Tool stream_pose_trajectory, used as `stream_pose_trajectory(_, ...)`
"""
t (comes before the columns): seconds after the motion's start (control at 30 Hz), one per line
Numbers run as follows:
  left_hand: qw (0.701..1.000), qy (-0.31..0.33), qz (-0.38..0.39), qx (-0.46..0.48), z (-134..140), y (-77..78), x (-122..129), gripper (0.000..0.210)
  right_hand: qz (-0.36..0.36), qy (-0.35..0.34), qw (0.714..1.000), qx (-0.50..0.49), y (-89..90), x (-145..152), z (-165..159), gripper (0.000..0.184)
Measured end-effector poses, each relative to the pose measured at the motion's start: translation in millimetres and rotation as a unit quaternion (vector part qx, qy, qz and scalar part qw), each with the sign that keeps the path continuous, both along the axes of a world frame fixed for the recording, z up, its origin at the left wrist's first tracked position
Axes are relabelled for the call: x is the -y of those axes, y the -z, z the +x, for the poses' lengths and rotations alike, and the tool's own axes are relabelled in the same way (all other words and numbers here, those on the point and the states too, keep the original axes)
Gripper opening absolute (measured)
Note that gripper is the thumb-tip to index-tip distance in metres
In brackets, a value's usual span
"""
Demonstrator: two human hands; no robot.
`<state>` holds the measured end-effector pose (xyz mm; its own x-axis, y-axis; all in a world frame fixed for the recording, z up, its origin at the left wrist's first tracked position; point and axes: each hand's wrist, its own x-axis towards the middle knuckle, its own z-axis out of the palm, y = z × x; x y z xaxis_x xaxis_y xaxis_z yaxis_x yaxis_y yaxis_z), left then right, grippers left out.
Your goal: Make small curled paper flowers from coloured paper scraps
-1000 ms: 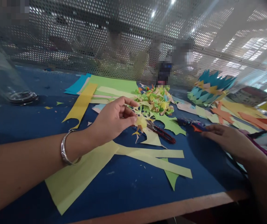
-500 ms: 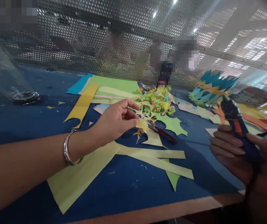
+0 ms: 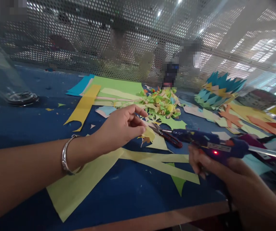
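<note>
Between the thumb and fingers of my left hand (image 3: pixel 125 126) is a small yellow paper piece (image 3: pixel 148 134), held above the table. My right hand (image 3: pixel 221 175) is wrapped round the handle of a blue hot glue gun (image 3: pixel 207 141). A red light glows on the gun's side, and a clear glue stick (image 3: pixel 270 153) sticks out of its back. Its nozzle points left towards the paper piece, a short way apart from it. Dark-handled scissors (image 3: pixel 173 138) lie just below the nozzle. Pale yellow paper strips (image 3: pixel 162 157) and a larger sheet (image 3: pixel 80 186) lie beneath my left arm.
A heap of small cut paper pieces (image 3: pixel 165 104) lies beyond my hands. Green and blue sheets (image 3: pixel 120 85) and a yellow strip (image 3: pixel 86 106) are at the left back. A clear jar (image 3: pixel 19 93) stands far left, a zigzag paper crown-like ring (image 3: pixel 218 91) at right back.
My right hand has swung the glue gun from pointing up to lying level, with its nozzle brought left near the paper piece. My left hand has barely moved.
</note>
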<state>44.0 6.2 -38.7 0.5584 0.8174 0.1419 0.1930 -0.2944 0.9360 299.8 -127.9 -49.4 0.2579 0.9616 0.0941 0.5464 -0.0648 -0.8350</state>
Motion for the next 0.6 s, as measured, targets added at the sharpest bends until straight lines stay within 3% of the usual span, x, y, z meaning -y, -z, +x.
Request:
stream_pose_trajectory(0.17, 1.0, 0.008, 0.02, -0.022, 1, -5.9, 5, 0.03, 0.01, -0.007, 1.0, -0.029, -2.6, 4, -18, 0.04)
stream_pose_trajectory(0.3, 0.999, 0.01, 0.019, -0.025, 3, -7.4, 8, 0.032, 0.019, -0.063, 0.998, 0.005, -4.6, 3, -21, 0.022)
stream_pose_trajectory(0.6, 0.999, 0.025, 0.038, -0.016, 1, -2.5, 8, 0.03, 0.016, -0.085, 0.996, 0.032, -2.2, 4, -22, 0.029)
